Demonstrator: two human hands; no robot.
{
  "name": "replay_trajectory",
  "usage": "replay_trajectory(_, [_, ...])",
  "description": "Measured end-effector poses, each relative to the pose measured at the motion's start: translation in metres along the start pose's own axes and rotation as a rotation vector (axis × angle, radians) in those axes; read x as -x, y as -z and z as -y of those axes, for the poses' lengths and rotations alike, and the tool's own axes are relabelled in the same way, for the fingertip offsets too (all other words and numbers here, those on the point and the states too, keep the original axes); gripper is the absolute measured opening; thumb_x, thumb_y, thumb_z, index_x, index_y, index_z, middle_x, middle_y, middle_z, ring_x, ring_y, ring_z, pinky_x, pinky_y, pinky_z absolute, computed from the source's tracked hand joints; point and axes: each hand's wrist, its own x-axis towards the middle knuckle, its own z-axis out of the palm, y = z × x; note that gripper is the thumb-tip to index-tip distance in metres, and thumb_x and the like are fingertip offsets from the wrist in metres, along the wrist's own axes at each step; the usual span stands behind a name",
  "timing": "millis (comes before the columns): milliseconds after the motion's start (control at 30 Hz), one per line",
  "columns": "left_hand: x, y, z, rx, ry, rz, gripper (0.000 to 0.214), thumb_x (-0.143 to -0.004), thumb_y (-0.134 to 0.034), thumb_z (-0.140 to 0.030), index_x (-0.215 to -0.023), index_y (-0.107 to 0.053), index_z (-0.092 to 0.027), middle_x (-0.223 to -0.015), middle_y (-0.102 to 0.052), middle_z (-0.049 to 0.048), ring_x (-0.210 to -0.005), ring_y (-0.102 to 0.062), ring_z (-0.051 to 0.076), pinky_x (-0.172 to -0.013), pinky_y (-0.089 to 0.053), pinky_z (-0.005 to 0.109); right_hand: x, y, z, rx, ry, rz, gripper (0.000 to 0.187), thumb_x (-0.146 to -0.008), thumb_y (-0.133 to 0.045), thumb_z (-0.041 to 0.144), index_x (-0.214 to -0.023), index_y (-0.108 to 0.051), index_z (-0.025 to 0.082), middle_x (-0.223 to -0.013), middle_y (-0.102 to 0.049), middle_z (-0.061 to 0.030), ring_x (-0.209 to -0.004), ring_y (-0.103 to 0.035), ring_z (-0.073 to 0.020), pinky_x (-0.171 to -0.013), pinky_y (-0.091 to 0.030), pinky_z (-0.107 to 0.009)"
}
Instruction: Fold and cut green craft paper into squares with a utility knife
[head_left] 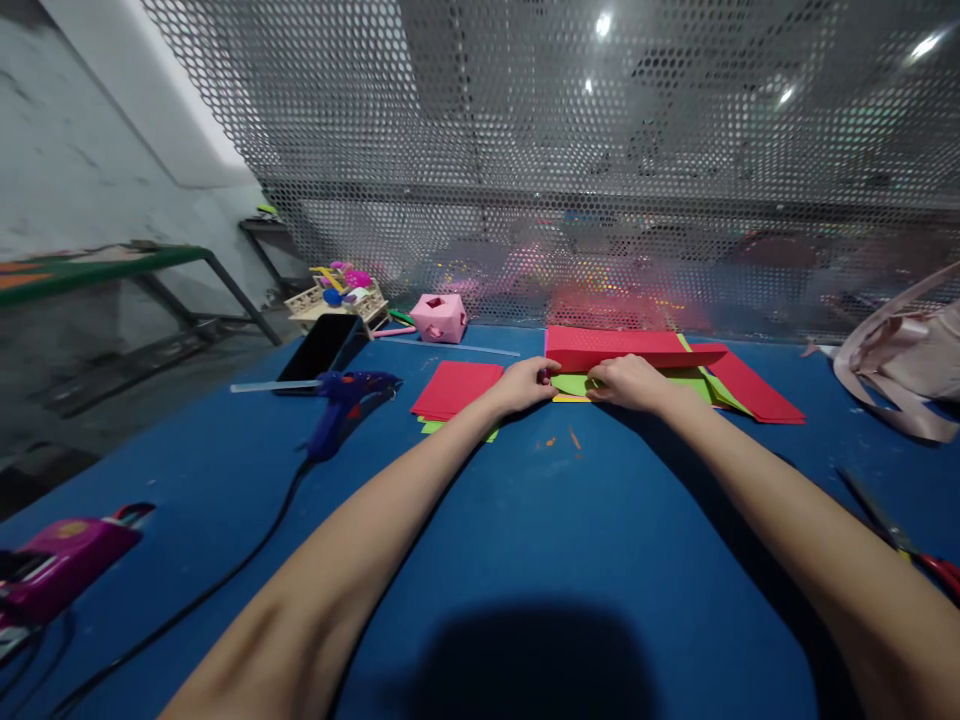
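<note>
A stack of coloured sheets, red paper [622, 342] over green paper [686, 379], lies near the mesh at the far side of the table. My left hand [525, 385] is closed at the stack's left edge, thumb and fingers pinching the sheets. With curled fingers, my right hand [628, 382] grips the front edge of the stack, where the red sheet stands lifted above the green. A little yellow shows beneath. Left of my left hand sits a smaller pile of red squares [456, 388] with green under it. More red paper [757, 385] lies to the right.
A blue glue gun [337, 405] and a black phone-like slab [321, 350] lie left, near a pink paper cube [439, 317] and a wooden holder [375, 307]. A magenta power strip [75, 565] is front left. Scissors [892, 535] and a pink bag [915, 340] lie right.
</note>
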Motion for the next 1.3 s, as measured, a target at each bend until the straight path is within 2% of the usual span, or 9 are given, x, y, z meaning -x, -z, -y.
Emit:
replay_trajectory(500, [0.001,-0.001,0.002,0.003,0.004,-0.006,0.043,-0.07,-0.066,-0.017,-0.113,-0.067,-0.015,-0.086,-0.067,0.0033,-0.076,-0.061,0.015,-0.074,-0.049,0.027,0.001,-0.012,0.008,-0.018,-0.072,-0.054,0.034,-0.094,-0.059,0.037,-0.122,-0.058,0.018,-0.123,-0.06,-0.0091,-0.102,-0.062,-0.0218,-0.086,-0.054,-0.044])
replay_trajectory(1300, [0.002,0.001,0.001,0.009,0.023,0.004,0.046,-0.07,-0.068,-0.018,-0.116,-0.066,-0.013,-0.089,-0.067,0.0046,-0.078,-0.061,0.016,-0.075,-0.049,0.028,0.004,-0.011,0.002,-0.074,-0.087,-0.087,0.032,-0.095,-0.056,0.043,-0.113,-0.062,0.017,-0.114,-0.064,-0.0079,-0.098,-0.064,-0.0205,-0.085,-0.053,-0.043])
